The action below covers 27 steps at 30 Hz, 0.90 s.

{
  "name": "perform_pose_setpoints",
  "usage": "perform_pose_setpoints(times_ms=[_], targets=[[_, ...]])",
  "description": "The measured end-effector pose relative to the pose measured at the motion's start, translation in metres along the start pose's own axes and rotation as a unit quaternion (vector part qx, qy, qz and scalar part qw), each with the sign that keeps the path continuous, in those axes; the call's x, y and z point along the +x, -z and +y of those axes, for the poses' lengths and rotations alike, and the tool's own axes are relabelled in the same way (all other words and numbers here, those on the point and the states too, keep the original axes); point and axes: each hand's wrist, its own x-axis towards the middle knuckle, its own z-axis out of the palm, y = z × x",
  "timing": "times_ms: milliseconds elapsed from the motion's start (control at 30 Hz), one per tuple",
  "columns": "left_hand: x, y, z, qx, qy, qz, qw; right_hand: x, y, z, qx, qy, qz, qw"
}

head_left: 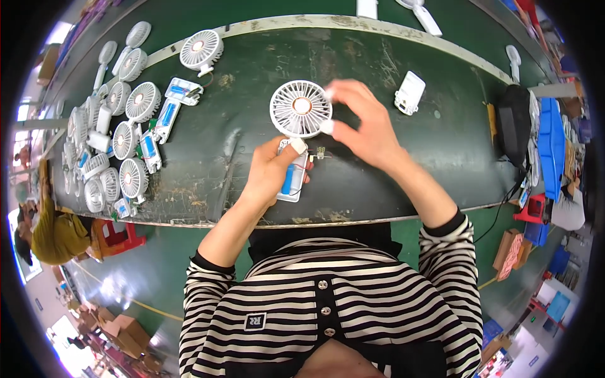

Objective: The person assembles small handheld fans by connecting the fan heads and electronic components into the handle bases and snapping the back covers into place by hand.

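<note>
A white handheld fan [301,123], its handle open around a blue battery [289,180], is over the workbench [372,183], neck pinched in the left hand [270,165]; the right hand [367,126] spreads thumb and fingers by its head, contact unclear. Mid-assembly, seemingly; the next move calls for keeping the small circuit board [321,153] clear.

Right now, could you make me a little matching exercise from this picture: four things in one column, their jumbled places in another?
1. Left hand
2. Right hand
3. White casing
4. Cluster of white fans

A. On the left part of the bench
B. By the right edge of the fan head
C. Lying to the right of both hands
D. Gripping the opened handle

Pairs: 1-D, 2-B, 3-C, 4-A
</note>
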Motion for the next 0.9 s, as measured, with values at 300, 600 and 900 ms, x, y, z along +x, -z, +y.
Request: perform_pose_setpoints(times_ms=[300,600,900], targets=[[-0.002,0.002,0.002,-0.068,0.026,0.011,0.997,-0.03,-0.007,-0.021,-0.125,0.103,-0.04,0.986],[-0.003,0.001,0.001,-0.06,0.054,-0.006,0.997,-0.023,0.002,-0.04,-0.214,0.111,-0.155,0.958],[-0.006,-0.014,0.002,-0.137,0.09,-0.013,0.986,-0.03,-0.008,-0.037,-0.107,0.115,-0.053,0.986]])
